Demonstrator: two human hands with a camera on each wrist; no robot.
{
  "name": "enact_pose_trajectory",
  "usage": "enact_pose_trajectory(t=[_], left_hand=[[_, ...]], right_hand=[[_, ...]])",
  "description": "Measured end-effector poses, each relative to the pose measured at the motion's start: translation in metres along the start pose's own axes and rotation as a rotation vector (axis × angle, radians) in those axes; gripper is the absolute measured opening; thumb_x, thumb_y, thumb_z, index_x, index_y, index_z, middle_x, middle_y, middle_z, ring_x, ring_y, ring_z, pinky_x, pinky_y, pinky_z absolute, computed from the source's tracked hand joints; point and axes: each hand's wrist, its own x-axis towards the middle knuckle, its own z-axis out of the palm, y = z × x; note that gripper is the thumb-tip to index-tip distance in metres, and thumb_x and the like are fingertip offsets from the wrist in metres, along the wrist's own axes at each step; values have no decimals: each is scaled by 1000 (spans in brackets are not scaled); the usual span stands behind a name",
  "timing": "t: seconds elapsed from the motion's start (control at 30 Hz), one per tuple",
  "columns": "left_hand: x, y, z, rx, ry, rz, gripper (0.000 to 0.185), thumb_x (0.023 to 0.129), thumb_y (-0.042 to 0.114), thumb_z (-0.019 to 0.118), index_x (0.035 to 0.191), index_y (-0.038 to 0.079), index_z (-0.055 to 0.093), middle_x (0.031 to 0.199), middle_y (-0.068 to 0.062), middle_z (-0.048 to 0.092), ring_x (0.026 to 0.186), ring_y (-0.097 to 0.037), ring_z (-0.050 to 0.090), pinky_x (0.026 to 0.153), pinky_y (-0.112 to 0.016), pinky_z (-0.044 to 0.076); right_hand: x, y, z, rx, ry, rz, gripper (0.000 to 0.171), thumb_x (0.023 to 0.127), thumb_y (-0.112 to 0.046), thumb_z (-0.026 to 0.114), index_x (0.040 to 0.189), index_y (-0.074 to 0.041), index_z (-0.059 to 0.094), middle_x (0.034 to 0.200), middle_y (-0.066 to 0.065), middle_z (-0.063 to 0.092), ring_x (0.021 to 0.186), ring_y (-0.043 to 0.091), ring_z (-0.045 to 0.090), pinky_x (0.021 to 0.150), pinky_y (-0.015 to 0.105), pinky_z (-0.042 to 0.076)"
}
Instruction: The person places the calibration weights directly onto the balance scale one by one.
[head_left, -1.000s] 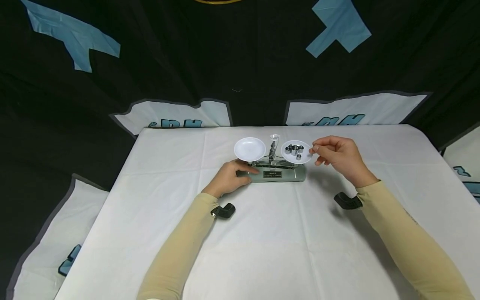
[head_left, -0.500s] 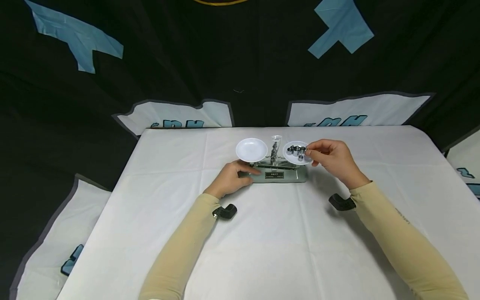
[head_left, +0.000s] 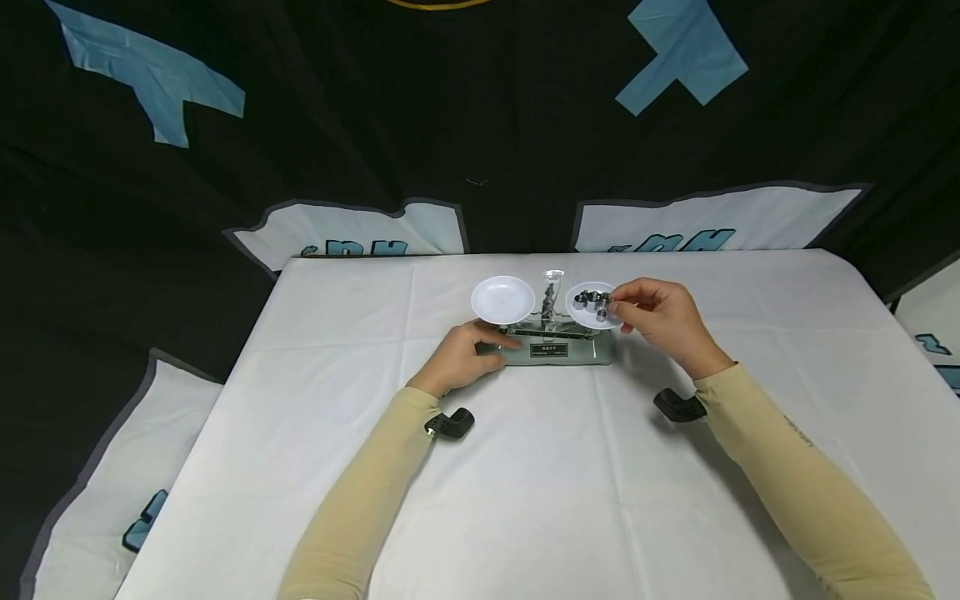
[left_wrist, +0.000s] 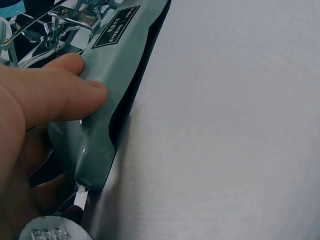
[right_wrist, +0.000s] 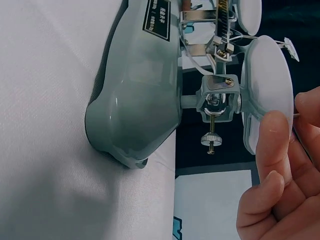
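Observation:
A grey-green balance scale (head_left: 581, 353) stands near the far side of the table, its dark label facing me. My left hand (head_left: 465, 357) grips the left end of its base, thumb (left_wrist: 75, 97) along the front and other fingers behind. The left white pan (head_left: 502, 298) is bare. Several shiny metal weights (head_left: 593, 298) stand on the right white pan (head_left: 579, 315). At that pan's right edge, my right hand (head_left: 660, 321) pinches a small weight between thumb and index finger; the fingertips mostly hide it. The right wrist view shows these fingers overlapping the pan's rim (right_wrist: 265, 65).
A white cloth covers the table (head_left: 510, 500). Between the pans rises the scale's upright pointer post (head_left: 549, 298). An adjusting nut (right_wrist: 211, 140) sticks out below the right pan. Behind the table hangs a black curtain (head_left: 480, 125) with white and blue patches.
My right hand has moved left and slightly down, bringing its pinching fingertips from beside the right pan to over its edge. The left hand has kept its grip on the base.

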Motion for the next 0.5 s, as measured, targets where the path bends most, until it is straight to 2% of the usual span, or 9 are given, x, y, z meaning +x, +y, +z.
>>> enact_pose_trajectory(t=[0.17, 0.3, 0.5], left_hand=[[0, 0, 0, 2, -1, 1, 32, 82, 3, 68, 108, 14, 81, 120, -5, 76, 122, -23, 65, 110, -43, 49], [0, 1, 0, 4, 2, 2, 32, 82, 4, 67, 108, 15, 81, 121, -5, 75, 122, -23, 65, 109, -43, 49], [0, 1, 0, 0, 4, -6, 31, 82, 4, 68, 108, 15, 81, 121, -5, 75, 122, -23, 64, 110, -43, 48]], right_hand=[[0, -1, 2, -80, 17, -23, 14, 93, -5, 67, 103, 2, 74, 99, 18, 74, 63, 6, 63, 62, 25, 57], [-1, -1, 4, -113, 26, -25, 14, 92, -5, 66, 102, 1, 75, 100, 20, 74, 64, 5, 61, 59, 20, 52], [0, -1, 5, -116, 27, -32, 14, 92, -5, 67, 101, 1, 75, 97, 19, 74, 63, 5, 60, 56, 19, 49]])
